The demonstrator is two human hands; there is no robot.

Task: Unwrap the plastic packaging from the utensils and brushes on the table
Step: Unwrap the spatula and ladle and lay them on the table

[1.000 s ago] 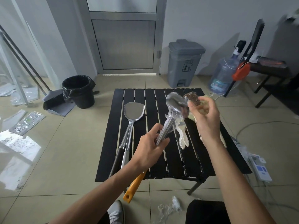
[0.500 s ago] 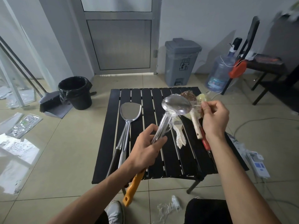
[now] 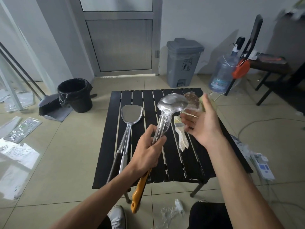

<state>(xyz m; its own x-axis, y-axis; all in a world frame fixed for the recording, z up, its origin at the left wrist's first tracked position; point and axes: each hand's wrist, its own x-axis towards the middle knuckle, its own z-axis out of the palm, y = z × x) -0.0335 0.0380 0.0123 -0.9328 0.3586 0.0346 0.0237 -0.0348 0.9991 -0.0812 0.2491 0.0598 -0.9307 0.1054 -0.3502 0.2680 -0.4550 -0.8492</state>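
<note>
My left hand (image 3: 148, 151) grips the shaft of a steel ladle (image 3: 173, 103) with an orange handle end (image 3: 140, 190), held tilted above the black slatted table (image 3: 112, 146). Clear plastic film (image 3: 165, 121) clings round the ladle's bowl and neck. My right hand (image 3: 204, 123) hovers just right of the bowl with fingers spread, and loose film reaches its fingertips. A bare steel spatula (image 3: 131, 113) lies on the table's left. A brown scrub brush (image 3: 191, 98) and a wrapped brush handle (image 3: 182, 139) lie partly behind my right hand.
A black bin (image 3: 77, 95) and a broom with dustpan (image 3: 51, 108) stand on the floor to the left. Behind the table are a grey pedal bin (image 3: 183, 61) and a water bottle (image 3: 222, 75). Plastic scraps (image 3: 171, 212) lie by my feet, a power strip (image 3: 262, 166) at right.
My right hand let go its closed pinch by the ladle bowl and spread its fingers. The ladle's bowl has tipped slightly to the right. My left hand keeps its grip.
</note>
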